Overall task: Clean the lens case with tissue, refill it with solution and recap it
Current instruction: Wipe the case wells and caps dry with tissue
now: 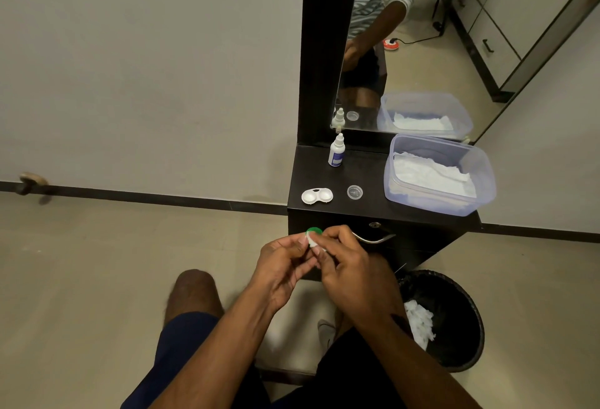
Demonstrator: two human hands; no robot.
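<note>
Both sets of fingers (310, 241) are pinched around the same small stuff: the left hand (282, 265) grips a green cap (314, 231) while the right hand (349, 260) pinches a bit of white tissue (313, 243) against it, looks like wiping. The open lens case (317, 196) sits straight ahead on the black desk (373, 210), long axis running left-right, about equally reachable by both hands. Further back stands the solution bottle (337, 151), with a clear cap (354, 192) and tissue tub (438, 174) rightward.
</note>
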